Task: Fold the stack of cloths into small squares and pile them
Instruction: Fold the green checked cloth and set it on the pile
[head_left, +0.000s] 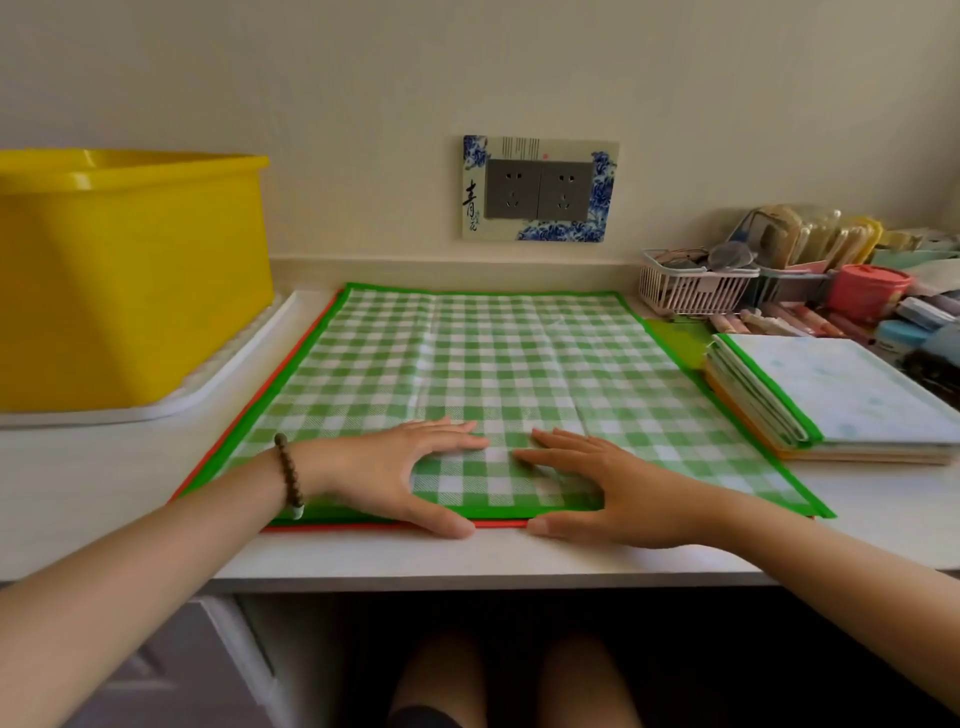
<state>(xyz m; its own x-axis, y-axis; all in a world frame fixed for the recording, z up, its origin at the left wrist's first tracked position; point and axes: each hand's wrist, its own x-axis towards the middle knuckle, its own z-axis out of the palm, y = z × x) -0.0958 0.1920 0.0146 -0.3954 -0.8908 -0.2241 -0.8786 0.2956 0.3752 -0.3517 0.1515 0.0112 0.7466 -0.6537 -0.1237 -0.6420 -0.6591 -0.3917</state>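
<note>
A green-and-white checked cloth (493, 364) lies spread flat on the white counter, on top of a stack whose red-edged cloth (306, 343) shows along the left and front. My left hand (400, 467) and my right hand (597, 478) rest flat on the cloth's near edge, fingers straight and pointing toward each other, thumbs on the counter just past the front hem. A pile of folded cloths (841, 400) sits at the right, its top one pale with faint blue spots.
A large yellow tub (130, 270) stands on a white tray (208, 384) at the left. At the back right are a small white basket (691, 291), a pink lidded cup (867, 291) and several small packets. A wall socket (540, 189) is behind the cloth.
</note>
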